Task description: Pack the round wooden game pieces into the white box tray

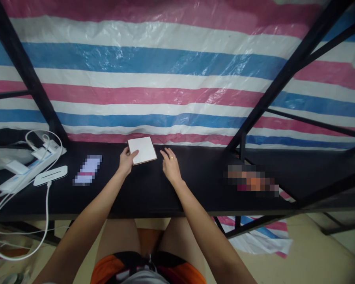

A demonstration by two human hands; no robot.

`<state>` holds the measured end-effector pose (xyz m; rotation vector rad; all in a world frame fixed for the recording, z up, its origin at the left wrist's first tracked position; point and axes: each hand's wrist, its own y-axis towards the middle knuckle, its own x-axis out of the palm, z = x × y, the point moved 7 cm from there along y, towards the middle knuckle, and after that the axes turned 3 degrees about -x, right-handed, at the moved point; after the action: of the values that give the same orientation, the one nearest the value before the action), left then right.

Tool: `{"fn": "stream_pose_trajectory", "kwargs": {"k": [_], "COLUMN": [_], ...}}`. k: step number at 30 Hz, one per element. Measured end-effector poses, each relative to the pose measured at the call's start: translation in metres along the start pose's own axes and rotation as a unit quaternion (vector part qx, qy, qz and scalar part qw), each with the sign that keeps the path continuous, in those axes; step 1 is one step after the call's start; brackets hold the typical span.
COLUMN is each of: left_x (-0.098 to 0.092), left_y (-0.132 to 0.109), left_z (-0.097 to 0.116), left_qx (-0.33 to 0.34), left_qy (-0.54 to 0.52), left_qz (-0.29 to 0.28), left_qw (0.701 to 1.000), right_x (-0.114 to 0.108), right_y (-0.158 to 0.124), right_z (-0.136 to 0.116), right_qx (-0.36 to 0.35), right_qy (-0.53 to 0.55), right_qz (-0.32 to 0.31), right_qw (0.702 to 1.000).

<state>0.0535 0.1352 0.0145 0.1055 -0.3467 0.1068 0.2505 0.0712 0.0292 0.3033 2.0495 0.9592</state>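
Observation:
A small square pad with a blank white face and a thin brown edge (144,149) is held up over the dark desk. My left hand (126,161) grips it by its left side, thumb on the white face and fingers behind. Just right of the pad, apart from it, my right hand (170,163) hovers over the desk with its fingers spread and nothing in them. A ring shows on one finger of that hand.
The black desk (154,193) runs across the view. On the left lie a white power strip (32,169) with plugs and cables, a white flat device (51,175) and a blurred phone (88,169). A pixelated object (253,179) lies right. Black metal posts frame the striped sheet (165,59).

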Motion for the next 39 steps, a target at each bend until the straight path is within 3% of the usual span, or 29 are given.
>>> {"fn": "stream_pose_trajectory", "kwargs": {"k": [2, 4, 7, 9, 11, 12, 14, 17, 19, 21, 24, 26, 31, 33, 36, 39], "left_x": [0.002, 0.015, 0.049, 0.066, 0.074, 0.074, 0.065, 0.034, 0.014, 0.01, 0.02, 0.022, 0.033, 0.033, 0.02, 0.007], "left_y": [-0.005, -0.02, -0.051, -0.065, -0.068, -0.065, -0.05, -0.022, -0.009, -0.007, -0.021, -0.025, -0.027, -0.024, -0.014, -0.007], "left_z": [0.011, 0.019, 0.018, 0.009, 0.003, 0.002, 0.003, 0.006, -0.003, -0.02, -0.031, -0.027, -0.022, -0.025, -0.016, 0.001], "left_qx": [0.076, 0.149, 0.254, 0.283, 0.292, 0.287, 0.255, 0.198, 0.09, -0.056, -0.195, -0.205, -0.151, -0.137, -0.09, -0.083], "left_qy": [0.073, 0.182, 0.339, 0.408, 0.43, 0.423, 0.389, 0.361, 0.307, 0.221, 0.116, 0.074, -0.06, -0.071, -0.085, -0.085], "left_qz": [0.01, -0.016, -0.132, -0.195, -0.241, -0.253, -0.234, -0.11, -0.071, -0.137, -0.261, -0.269, -0.227, -0.185, -0.106, -0.099], "left_qw": [0.994, 0.972, 0.896, 0.846, 0.819, 0.822, 0.854, 0.905, 0.945, 0.964, 0.938, 0.938, 0.96, 0.971, 0.987, 0.988], "right_x": [0.01, 0.025, 0.04, 0.037, 0.031, 0.029, 0.029, 0.037, 0.043, 0.049, 0.054, 0.055, 0.045, 0.044, 0.046, 0.041], "right_y": [0.002, 0.003, 0.004, 0.004, 0.004, 0.004, 0.002, -0.001, -0.005, -0.008, -0.011, -0.011, -0.008, -0.006, -0.007, -0.01], "right_z": [-0.01, -0.02, -0.018, -0.001, 0.017, 0.023, 0.031, 0.035, 0.036, 0.036, 0.036, 0.035, 0.031, 0.022, 0.008, 0.009], "right_qx": [0.035, 0.077, 0.16, 0.214, 0.237, 0.242, 0.248, 0.273, 0.297, 0.313, 0.326, 0.334, 0.327, 0.298, 0.272, 0.29], "right_qy": [0.103, 0.231, 0.342, 0.359, 0.371, 0.382, 0.408, 0.445, 0.474, 0.508, 0.538, 0.544, 0.557, 0.582, 0.614, 0.608], "right_qz": [-0.013, -0.045, -0.056, -0.011, 0.028, 0.039, 0.039, 0.019, 0.012, -0.001, -0.024, -0.022, 0.041, -0.003, -0.119, -0.163], "right_qw": [0.994, 0.969, 0.924, 0.909, 0.897, 0.891, 0.878, 0.852, 0.829, 0.803, 0.777, 0.769, 0.762, 0.757, 0.732, 0.721]}}
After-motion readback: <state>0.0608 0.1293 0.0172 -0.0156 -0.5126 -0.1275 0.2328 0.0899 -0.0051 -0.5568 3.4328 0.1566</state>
